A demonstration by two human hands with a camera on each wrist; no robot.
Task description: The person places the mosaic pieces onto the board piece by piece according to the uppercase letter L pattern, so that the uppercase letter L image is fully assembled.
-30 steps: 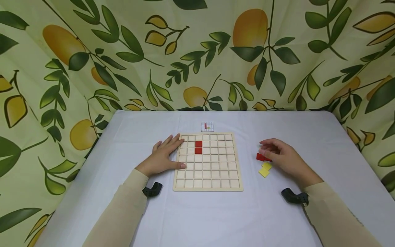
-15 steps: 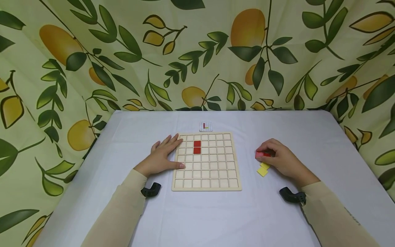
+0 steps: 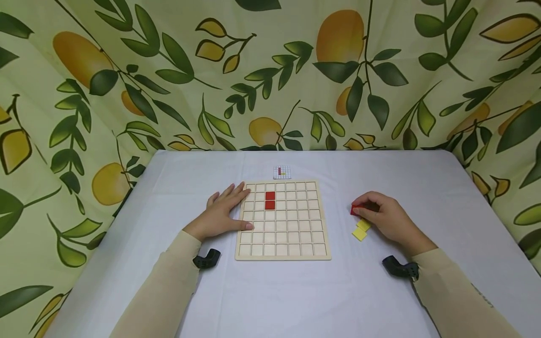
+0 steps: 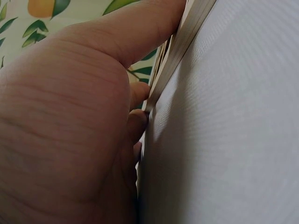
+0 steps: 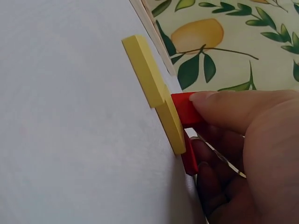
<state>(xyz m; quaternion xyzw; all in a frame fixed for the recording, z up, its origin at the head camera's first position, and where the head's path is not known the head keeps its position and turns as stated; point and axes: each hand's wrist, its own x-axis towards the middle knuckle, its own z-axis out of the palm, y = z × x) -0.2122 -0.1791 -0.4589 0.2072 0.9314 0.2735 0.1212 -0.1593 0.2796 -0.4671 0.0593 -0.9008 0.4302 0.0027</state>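
Observation:
Two red square tiles (image 3: 270, 200) sit one in front of the other in the wooden grid board (image 3: 282, 237). My left hand (image 3: 219, 214) rests on the board's left side, fingers spread and thumb on the near cells. Right of the board, my right hand (image 3: 386, 216) pinches a red tile (image 5: 183, 110) between thumb and fingers. In the right wrist view that tile stands raised off the cloth, above another red tile (image 5: 190, 157) lying there. Two yellow tiles (image 5: 143, 71) lie beside them, their corners meeting. My right fingertips are partly hidden behind the held tile.
Behind the board lies a small printed grid card (image 3: 282, 172) with red and yellow marks. A white cloth (image 3: 287, 295) covers the table. A fruit-patterned curtain (image 3: 262, 70) hangs along its back. Each wrist carries a black device (image 3: 207, 259).
My right fingers have come down from just above the red tiles and pinched one of them. My left hand keeps its place on the board. The head view has shifted slightly.

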